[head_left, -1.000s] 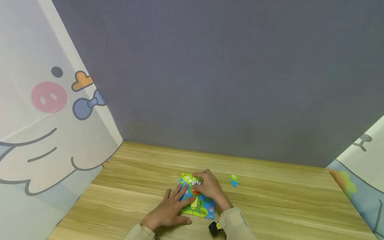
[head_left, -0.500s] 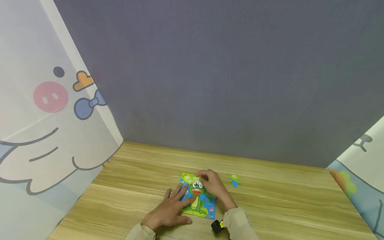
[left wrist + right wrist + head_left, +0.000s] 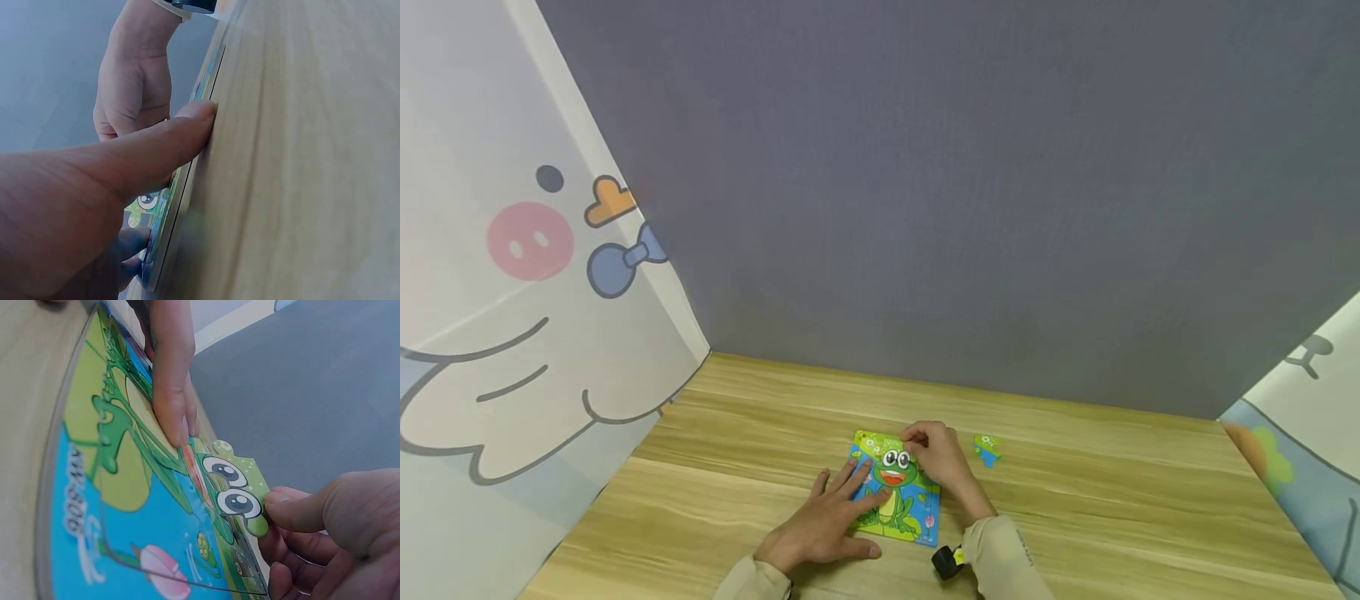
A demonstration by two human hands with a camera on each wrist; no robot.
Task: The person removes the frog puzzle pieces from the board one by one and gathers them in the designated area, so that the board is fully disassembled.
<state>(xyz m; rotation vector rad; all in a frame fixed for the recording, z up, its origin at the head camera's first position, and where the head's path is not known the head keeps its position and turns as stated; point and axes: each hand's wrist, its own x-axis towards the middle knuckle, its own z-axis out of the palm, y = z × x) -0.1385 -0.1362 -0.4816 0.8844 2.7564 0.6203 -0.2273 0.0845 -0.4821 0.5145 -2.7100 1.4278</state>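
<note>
A frog jigsaw puzzle [image 3: 927,510] in a flat square tray lies on the table, showing a green frog on blue. My left hand [image 3: 827,523] rests over its left side with fingers spread; in the left wrist view the thumb [image 3: 199,115] lies by the tray's edge. My right hand [image 3: 938,457] is at the upper right of the puzzle. Its thumb and fingers pinch the edge of a puzzle piece with the frog's eyes [image 3: 240,487], which stands tilted up from the tray in the right wrist view. Part of the frog's body is hidden under the left hand.
A loose green and blue puzzle piece [image 3: 987,450] lies on the wooden table [image 3: 1112,500] to the right of the tray. A grey panel [image 3: 940,208] rises behind the table, with cartoon-printed panels [image 3: 527,350] at both sides. A black wrist camera [image 3: 947,563] sits by the right sleeve.
My right hand has shifted right from over the frog's face to the right side of the eyes piece, uncovering both eyes and the mouth. My left hand stays in place.
</note>
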